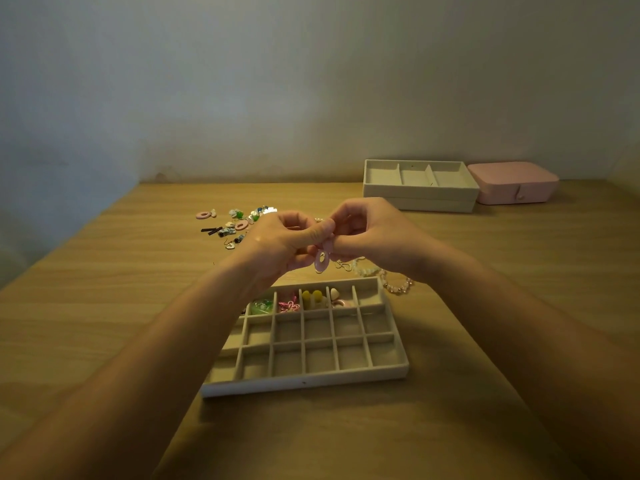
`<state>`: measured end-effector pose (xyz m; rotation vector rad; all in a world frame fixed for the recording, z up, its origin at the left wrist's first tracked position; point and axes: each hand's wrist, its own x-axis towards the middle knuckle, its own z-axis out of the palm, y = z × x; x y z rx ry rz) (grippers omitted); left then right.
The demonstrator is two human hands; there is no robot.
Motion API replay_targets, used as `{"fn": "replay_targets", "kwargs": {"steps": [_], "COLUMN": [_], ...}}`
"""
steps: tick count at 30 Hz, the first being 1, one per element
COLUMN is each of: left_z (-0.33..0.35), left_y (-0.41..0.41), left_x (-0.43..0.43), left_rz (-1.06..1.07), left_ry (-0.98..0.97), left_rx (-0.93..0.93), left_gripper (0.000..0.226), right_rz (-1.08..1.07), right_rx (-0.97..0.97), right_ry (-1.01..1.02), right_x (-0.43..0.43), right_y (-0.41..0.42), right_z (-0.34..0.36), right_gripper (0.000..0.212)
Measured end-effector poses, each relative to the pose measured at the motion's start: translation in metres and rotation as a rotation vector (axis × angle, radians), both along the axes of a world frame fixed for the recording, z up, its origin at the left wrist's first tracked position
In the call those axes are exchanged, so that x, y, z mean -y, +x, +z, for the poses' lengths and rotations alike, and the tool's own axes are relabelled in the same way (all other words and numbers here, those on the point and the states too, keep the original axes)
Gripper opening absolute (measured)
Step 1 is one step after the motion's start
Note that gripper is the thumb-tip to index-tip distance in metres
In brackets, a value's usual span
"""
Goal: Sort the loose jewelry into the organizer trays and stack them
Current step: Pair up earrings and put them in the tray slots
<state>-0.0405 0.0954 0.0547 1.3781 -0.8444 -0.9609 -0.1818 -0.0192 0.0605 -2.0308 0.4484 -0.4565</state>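
Above the far edge of the near beige flocked grid tray [304, 382], the left hand [287, 237] and right hand [374, 233] together pinched the top of a pale pink oval hoop earring [322, 260], probably light, stiff and smooth, so best held by its rim.

Closed pink case [512, 181] far right on wooden table [104, 306], against plain grey wall [242, 81].

A single head-worn wide-angle camera looks forward and down across the desk [104, 306] toward the back wall [242, 81], close above the person's outstretched forearms.
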Motion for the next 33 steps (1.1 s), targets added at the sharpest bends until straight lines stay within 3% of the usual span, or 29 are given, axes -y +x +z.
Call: {"fn": "replay_targets", "kwargs": {"steps": [5, 12, 16, 22, 26, 33], "left_z": [-0.007, -0.016, -0.021, -0.029, -0.032, -0.033], "left_y": [0.003, -0.004, -0.007, -0.013, -0.015, -0.021], "left_x": [-0.009, -0.014, -0.014, -0.013, -0.010, -0.006], "left_rz": [-0.043, -0.027, -0.051, -0.089, -0.078, -0.064], "left_ry": [0.051, 0.056, 0.091, 0.196, 0.237, 0.278], "left_rx": [0.097, 0.152, 0.168, 0.358, 0.637, 0.857], "left_gripper": [0.038, 0.029, 0.019, 0.022, 0.014, 0.012], "right_rz": [-0.078, -0.105, -0.080, -0.048, -0.049, -0.088], "right_rx": [0.037, -0.024, -0.153, -0.381, -0.443, -0.456], "right_ry": [0.123, 0.207, 0.211, 0.052, -0.042, -0.141], "right_x": [0.003, 0.008, 0.010, 0.013, 0.012, 0.009], "right_y": [-0.003, -0.008, -0.011, -0.012, -0.009, -0.006], "right_z": [-0.001, -0.007, -0.012, -0.014, -0.016, -0.021], "right_gripper": [0.022, 0.014, 0.015, 0.019, 0.011, 0.010]}}
